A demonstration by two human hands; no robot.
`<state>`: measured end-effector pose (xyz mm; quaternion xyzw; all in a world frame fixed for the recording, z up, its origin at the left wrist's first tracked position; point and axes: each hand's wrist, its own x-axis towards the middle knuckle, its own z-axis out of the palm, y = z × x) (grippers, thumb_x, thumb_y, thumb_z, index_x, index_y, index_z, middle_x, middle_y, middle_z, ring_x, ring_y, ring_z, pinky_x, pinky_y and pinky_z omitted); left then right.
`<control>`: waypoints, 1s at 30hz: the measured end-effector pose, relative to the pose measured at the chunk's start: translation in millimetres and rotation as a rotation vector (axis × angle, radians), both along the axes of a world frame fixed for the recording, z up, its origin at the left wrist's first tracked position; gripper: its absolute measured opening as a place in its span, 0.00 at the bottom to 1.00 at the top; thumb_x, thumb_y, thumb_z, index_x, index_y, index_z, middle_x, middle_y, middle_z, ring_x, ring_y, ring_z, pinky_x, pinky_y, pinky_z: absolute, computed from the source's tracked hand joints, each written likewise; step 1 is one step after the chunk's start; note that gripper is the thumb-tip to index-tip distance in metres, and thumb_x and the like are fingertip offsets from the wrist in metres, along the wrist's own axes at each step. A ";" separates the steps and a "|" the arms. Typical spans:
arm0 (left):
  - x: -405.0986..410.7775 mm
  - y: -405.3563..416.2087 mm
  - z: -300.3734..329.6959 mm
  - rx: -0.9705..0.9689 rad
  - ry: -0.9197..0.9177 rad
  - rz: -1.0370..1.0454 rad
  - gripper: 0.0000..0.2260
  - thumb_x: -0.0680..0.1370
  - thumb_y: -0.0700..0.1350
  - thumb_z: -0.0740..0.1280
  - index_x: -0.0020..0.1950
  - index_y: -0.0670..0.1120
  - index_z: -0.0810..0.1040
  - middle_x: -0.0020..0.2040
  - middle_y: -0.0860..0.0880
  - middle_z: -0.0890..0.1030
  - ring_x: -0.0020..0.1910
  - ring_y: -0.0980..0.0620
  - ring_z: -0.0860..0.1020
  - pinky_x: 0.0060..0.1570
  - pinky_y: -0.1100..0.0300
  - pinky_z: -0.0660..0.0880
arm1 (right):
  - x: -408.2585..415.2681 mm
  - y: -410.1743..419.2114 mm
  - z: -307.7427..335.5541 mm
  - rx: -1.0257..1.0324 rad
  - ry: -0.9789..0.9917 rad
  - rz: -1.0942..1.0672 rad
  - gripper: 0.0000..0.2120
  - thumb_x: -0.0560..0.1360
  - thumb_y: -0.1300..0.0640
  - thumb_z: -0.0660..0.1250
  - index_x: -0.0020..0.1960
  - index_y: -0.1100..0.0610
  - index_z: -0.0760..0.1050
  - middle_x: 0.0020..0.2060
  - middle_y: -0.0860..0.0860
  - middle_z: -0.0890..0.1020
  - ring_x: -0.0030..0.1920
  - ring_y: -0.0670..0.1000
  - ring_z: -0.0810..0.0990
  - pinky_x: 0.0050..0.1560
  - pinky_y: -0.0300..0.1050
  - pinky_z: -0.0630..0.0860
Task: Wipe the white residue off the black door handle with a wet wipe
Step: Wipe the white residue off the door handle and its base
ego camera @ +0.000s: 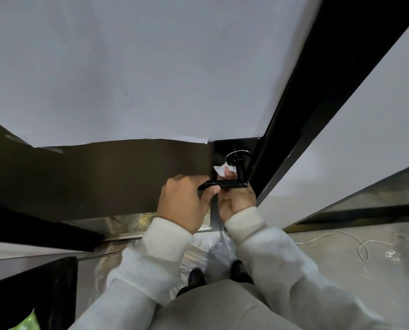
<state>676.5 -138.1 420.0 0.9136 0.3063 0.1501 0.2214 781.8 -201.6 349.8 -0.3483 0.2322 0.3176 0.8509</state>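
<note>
Gripping the free end of the black door handle [223,185], the left hand [184,201] steadies it; right hand [237,201] reaches from below, fingers pinching the wet wipe [221,169] against the neck. Residue hard to see.

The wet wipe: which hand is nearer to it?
Right. The right hand holds the wet wipe in its fingertips behind the door handle; the left hand grips the lever's free end, below-left.

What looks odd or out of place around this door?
A thin white string is looped around the neck of the black door handle, and a loose white cord trails across the floor at right. White paper masks the door, its lower edge uneven.
</note>
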 end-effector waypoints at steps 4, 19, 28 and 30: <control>-1.5 -0.9 2.1 -0.008 -0.018 0.000 0.15 0.76 0.60 0.68 0.54 0.52 0.84 0.46 0.49 0.86 0.47 0.45 0.81 0.47 0.50 0.79 | 3.5 -21.9 20.1 -0.232 -0.119 -0.168 0.11 0.77 0.73 0.65 0.42 0.59 0.75 0.37 0.56 0.80 0.35 0.52 0.80 0.46 0.50 0.80; -0.3 4.3 3.3 0.001 -0.008 -0.055 0.13 0.76 0.60 0.66 0.50 0.54 0.84 0.44 0.53 0.86 0.43 0.48 0.82 0.43 0.53 0.78 | 3.8 -27.8 42.5 -1.235 -1.615 0.090 0.11 0.77 0.57 0.71 0.57 0.59 0.83 0.56 0.60 0.77 0.51 0.59 0.80 0.51 0.50 0.80; -1.5 2.5 7.6 -0.012 -0.053 -0.071 0.11 0.76 0.57 0.69 0.51 0.52 0.85 0.45 0.49 0.86 0.45 0.45 0.82 0.45 0.51 0.79 | 5.5 -24.0 52.7 -1.426 -1.434 0.145 0.18 0.76 0.50 0.72 0.56 0.63 0.79 0.51 0.61 0.76 0.45 0.63 0.79 0.42 0.52 0.80; -1.9 2.9 8.1 -0.020 -0.066 -0.074 0.11 0.76 0.56 0.70 0.51 0.51 0.85 0.44 0.48 0.86 0.45 0.44 0.82 0.45 0.50 0.80 | 2.5 -22.9 57.1 -1.501 -1.399 0.158 0.19 0.76 0.47 0.70 0.54 0.63 0.80 0.48 0.61 0.74 0.41 0.63 0.78 0.38 0.51 0.80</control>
